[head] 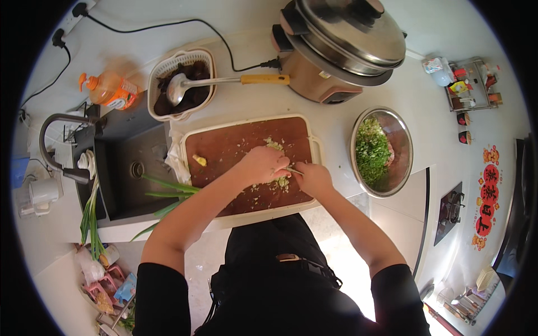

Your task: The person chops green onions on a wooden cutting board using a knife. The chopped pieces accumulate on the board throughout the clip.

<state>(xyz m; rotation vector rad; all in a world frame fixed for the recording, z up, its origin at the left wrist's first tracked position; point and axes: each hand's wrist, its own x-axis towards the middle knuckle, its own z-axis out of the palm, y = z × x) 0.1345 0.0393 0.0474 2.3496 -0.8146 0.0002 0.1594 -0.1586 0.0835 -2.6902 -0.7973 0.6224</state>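
My right hand (314,178) grips a knife (296,171), seen nearly edge-on over the right half of a brown cutting board (227,147) with a pale rim. At the blade are the bent fingers of my left hand (269,164); whether they grip it or only touch it is hidden. Finely chopped pale bits (280,183) lie under and around both hands. Towards the board's left side rests a small piece of ginger (199,160). Right of the board, a steel bowl (408,168) holds chopped green onion (372,153) beside some pinkish meat (391,153).
Green onion leaves (168,194) stick out past my left forearm over the sink (126,197). Behind the board stand a white basket (152,90) of dark food with a ladle (178,89) across it, and a rice cooker (323,80). A soap bottle (111,91) stands near the faucet (50,126).
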